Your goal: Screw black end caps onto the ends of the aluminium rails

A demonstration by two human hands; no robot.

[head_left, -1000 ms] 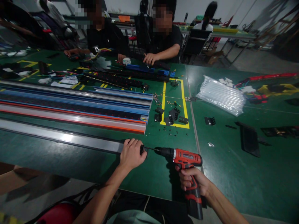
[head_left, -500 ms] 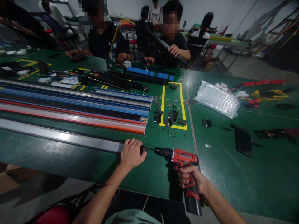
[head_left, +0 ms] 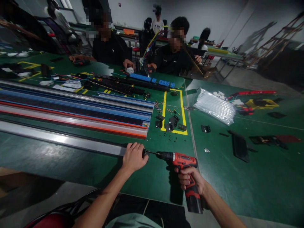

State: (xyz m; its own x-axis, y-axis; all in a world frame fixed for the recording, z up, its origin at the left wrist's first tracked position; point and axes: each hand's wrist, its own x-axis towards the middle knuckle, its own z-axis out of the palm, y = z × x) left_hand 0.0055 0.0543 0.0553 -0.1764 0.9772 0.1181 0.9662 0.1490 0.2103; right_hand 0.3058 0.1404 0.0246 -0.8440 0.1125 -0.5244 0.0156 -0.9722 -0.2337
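Observation:
My left hand [head_left: 134,156] is closed over the right end of a long grey metal rail [head_left: 61,139] that lies along the near side of the green table [head_left: 232,183]. A red and black cordless drill [head_left: 184,171] is gripped by its handle in my right hand [head_left: 191,181]. The drill's bit points left and meets a small black end piece [head_left: 143,153] at the rail's end, just beyond my left fingers.
Several long blue, grey and orange rails [head_left: 76,110] lie stacked behind the near one. Small black brackets [head_left: 169,122] and screws sit inside a yellow taped rectangle. A clear plastic pack [head_left: 213,106] and black plates [head_left: 239,147] lie to the right. Two people work across the table.
My hands and the drill have stayed on the rail's end. The view has tilted upward a little. The person opposite has lifted a long black strip and moved it.

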